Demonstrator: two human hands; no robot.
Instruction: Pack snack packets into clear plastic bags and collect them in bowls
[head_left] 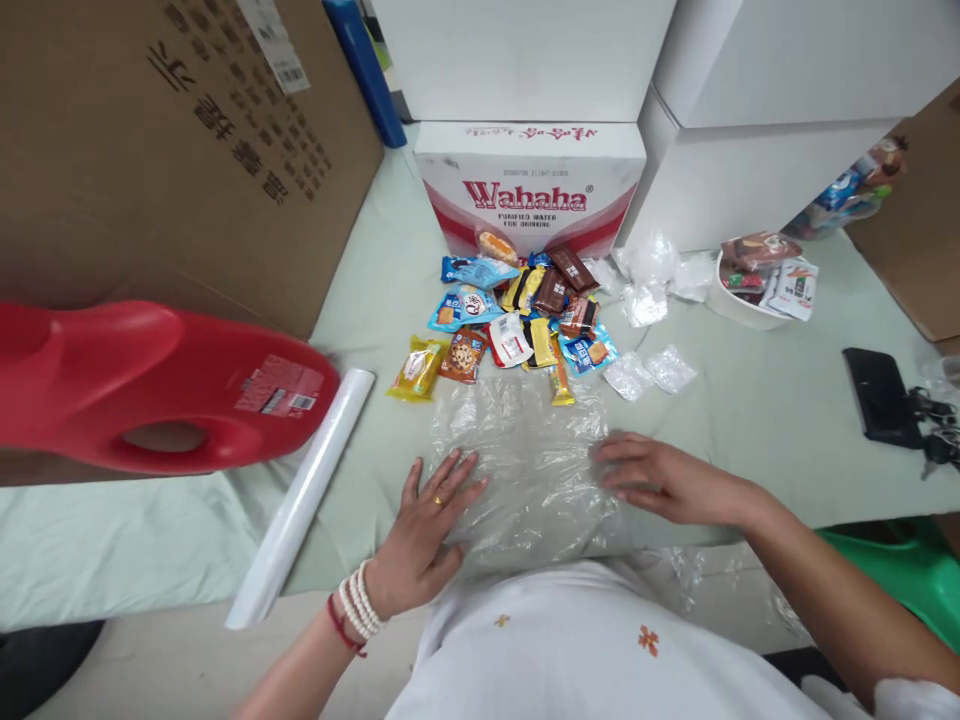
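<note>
A sheet of clear plastic film or a flat plastic bag [536, 480] lies spread and wrinkled on the table in front of me. My left hand [424, 530] rests flat on its left side, fingers stretched and apart. At the right edge, my right hand [660, 475] touches the plastic with its fingers extended, slightly blurred. Just beyond the sheet is a pile of wrapped snacks [517, 300] in blue, yellow, brown and white packets. A yellow packet [416, 368] sits at the pile's left front. Small clear plastic packets [649, 372] lie to the right of the pile.
A white Wahaha carton [529, 190] stands behind the snacks. To the left are a red jug [210, 340], a plastic roll [300, 500] and a large cardboard box [187, 150]. On the right are a white bowl of packets [750, 305], a black phone [881, 397] and keys [937, 425].
</note>
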